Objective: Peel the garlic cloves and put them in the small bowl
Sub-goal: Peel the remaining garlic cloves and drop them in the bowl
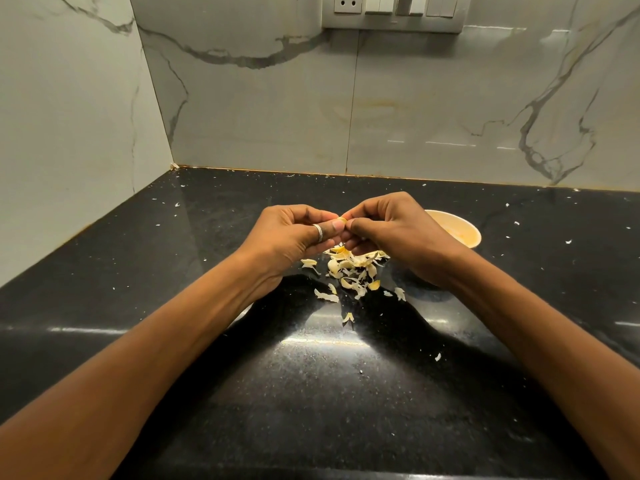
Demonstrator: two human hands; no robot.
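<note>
Black speckled stone countertop, glossy, runs into white grey-veined marble wall panels at the back and on the left. One grey switch plate sits high on the back wall, with one socket at its left end.

Both hands are raised over the counter, fingertips meeting at centre. On my left hand the fingers are curled, thumb and forefinger pinching one small yellowish garlic clove. One silver ring is on that thumb. On my right hand the fingers are curled too, thumb and fingertips nipping the same clove from the other side. The clove sits between the two sets of fingertips, mostly hidden, with only a pale sliver showing. I cannot tell how much skin is on it.

One small round cream bowl stands on the counter just behind and right of my right hand, partly covered by it. Its inside looks yellowish; contents unclear.

One loose pile of pale papery garlic skins lies on the counter directly below the hands, strays trailing toward me. Too many to count. Tiny white flecks are scattered across the counter.
</note>
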